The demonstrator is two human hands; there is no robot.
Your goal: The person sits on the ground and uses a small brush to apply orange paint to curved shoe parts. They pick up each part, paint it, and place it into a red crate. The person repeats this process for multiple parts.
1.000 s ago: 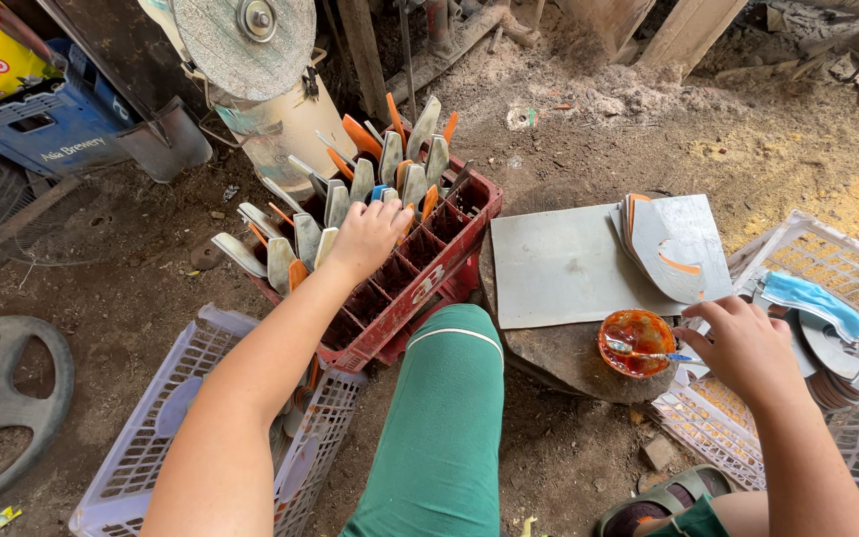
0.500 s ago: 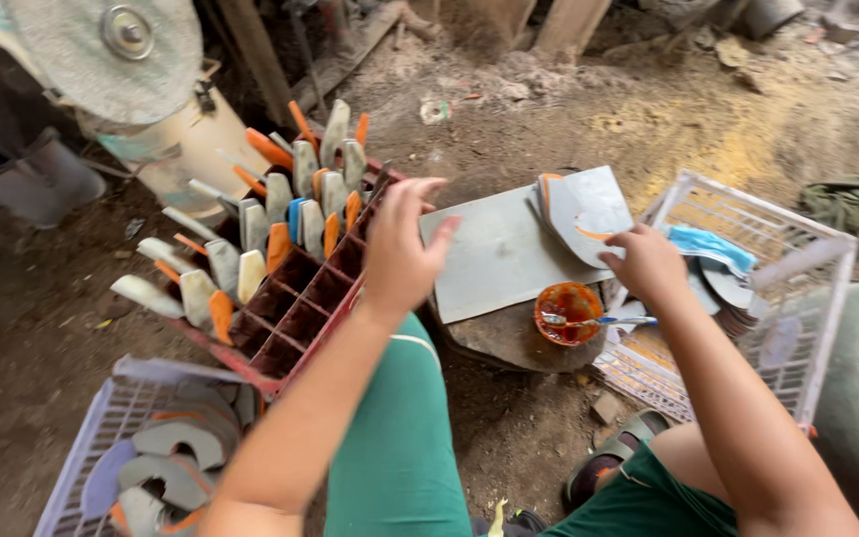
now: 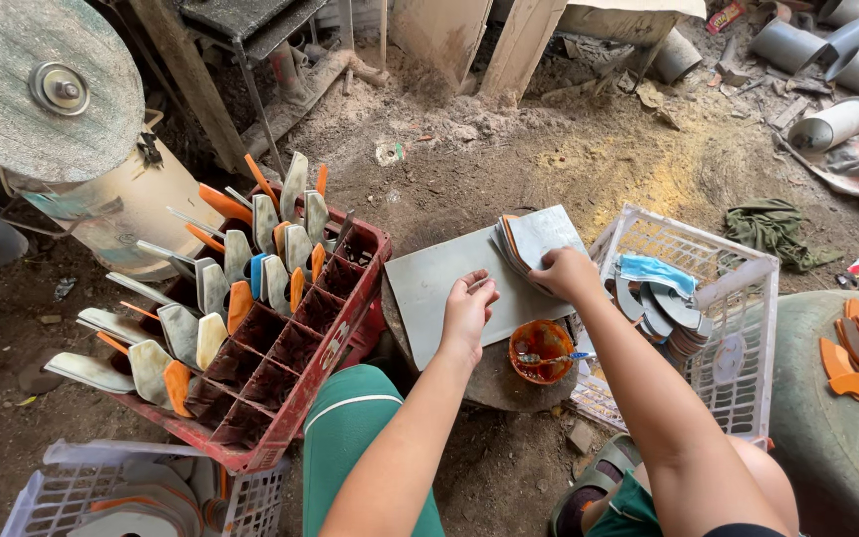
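My right hand (image 3: pixel 564 273) rests on a stack of curved grey blades (image 3: pixel 539 242) at the far right corner of a flat grey slab (image 3: pixel 439 283); the fingers are curled over the near edge of the stack, pressed together, gripping it, though I cannot tell how many blades they take; the stack lies fanned on the slab, just beside the white plastic crate (image 3: pixel 748 298) to my right. My left hand (image 3: pixel 467 316) hovers over the middle of the slab, fingers loosely together and slightly bent, holding nothing; whether the fingertips touch the slab I cannot tell.

Just in front of the slab, on a round wooden block, sits a small orange bowl (image 3: pixel 541 350) with a spoon lying across it; the white crate holds more curved blades and a blue cloth (image 3: pixel 656 270). To my left stands a red bottle crate (image 3: pixel 350 298) with grey and orange blades upright in its compartments; beyond it, a large grinding disc (image 3: pixel 37 85) on a motor housing; a second pale crate (image 3: pixel 62 492) lies at the lower left; my knee in green trousers (image 3: pixel 355 438) sits between the arms.
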